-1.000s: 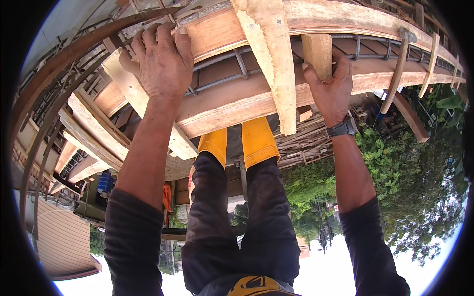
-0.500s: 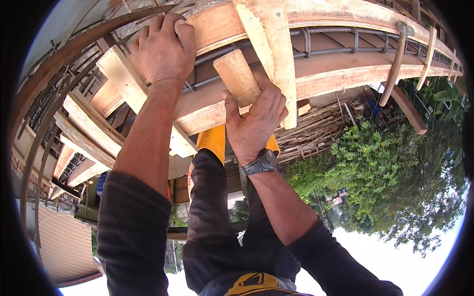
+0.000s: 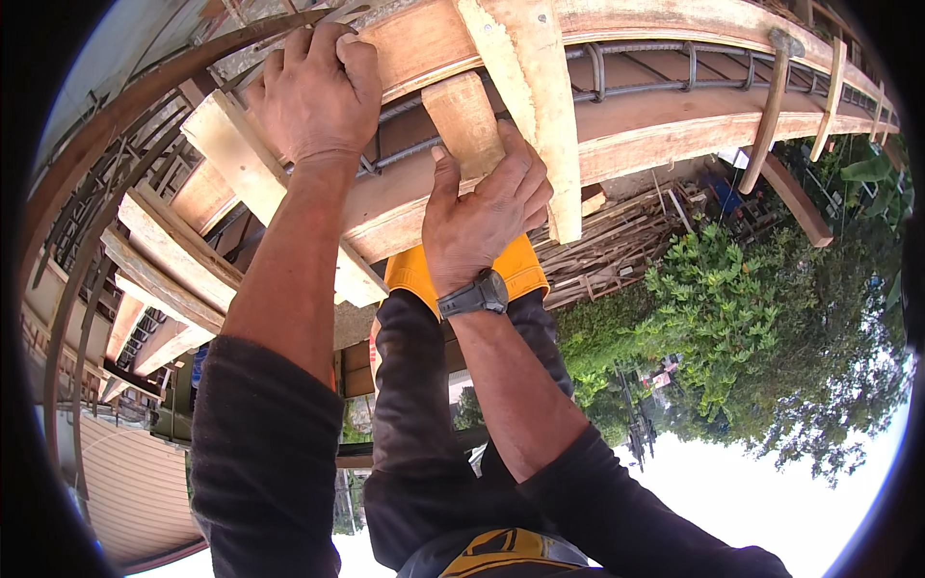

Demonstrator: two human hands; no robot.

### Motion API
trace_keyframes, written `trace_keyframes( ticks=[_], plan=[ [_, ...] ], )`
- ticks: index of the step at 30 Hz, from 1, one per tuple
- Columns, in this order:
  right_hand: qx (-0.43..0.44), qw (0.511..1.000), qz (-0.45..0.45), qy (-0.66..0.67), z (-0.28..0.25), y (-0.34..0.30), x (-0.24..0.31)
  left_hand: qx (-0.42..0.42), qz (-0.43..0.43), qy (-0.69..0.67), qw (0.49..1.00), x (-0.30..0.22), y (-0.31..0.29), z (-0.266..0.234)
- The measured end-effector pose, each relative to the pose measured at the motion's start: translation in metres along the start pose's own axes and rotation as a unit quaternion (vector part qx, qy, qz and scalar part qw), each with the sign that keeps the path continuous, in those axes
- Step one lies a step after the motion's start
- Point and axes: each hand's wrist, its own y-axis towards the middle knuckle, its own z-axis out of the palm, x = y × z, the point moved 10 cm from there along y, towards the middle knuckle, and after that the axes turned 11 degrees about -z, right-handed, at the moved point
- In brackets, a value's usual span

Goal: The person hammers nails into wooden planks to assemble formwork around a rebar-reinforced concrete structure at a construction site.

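My left hand [image 3: 318, 91] is curled over the top of the far wooden board [image 3: 414, 43], its thumb along the near side. My right hand [image 3: 487, 207] has a short, flat wood block [image 3: 465, 123] between thumb and fingers. The block tilts across the gap between the far board and the near board [image 3: 665, 144], over a steel rebar cage [image 3: 665, 87]. Just right of the block, a pale wooden cleat [image 3: 525, 87] crosses both boards. Another cleat [image 3: 231, 144] lies beside my left forearm. The block's lower end is partly hidden by my right hand.
A hammer [image 3: 771, 116] hangs by its head on the far board at the right. More crosspieces [image 3: 831, 101] span the boards beyond it. Stacked timber [image 3: 626, 241] and green bushes [image 3: 713, 318] lie below. Boards and rebar [image 3: 173, 250] crowd the left.
My right hand has shifted slightly left and away from me, carrying the wood block farther over the gap toward the far board. My left hand keeps its place.
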Motion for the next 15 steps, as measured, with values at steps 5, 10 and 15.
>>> trace_keyframes(
  ticks=[5, 10, 15],
  plan=[
    [0.003, 0.998, 0.057, -0.016, 0.009, 0.0, -0.003, 0.012, 0.0, 0.0, 1.0, -0.003, 0.002, 0.002],
    [0.004, 0.998, 0.058, -0.039, 0.015, -0.001, -0.002, 0.053, -0.012, 0.025, 0.998, -0.002, 0.002, 0.002],
    [0.014, 0.998, 0.049, -0.044, 0.016, -0.004, -0.003, 0.061, -0.013, 0.027, 0.998, -0.003, 0.002, 0.005]
  ],
)
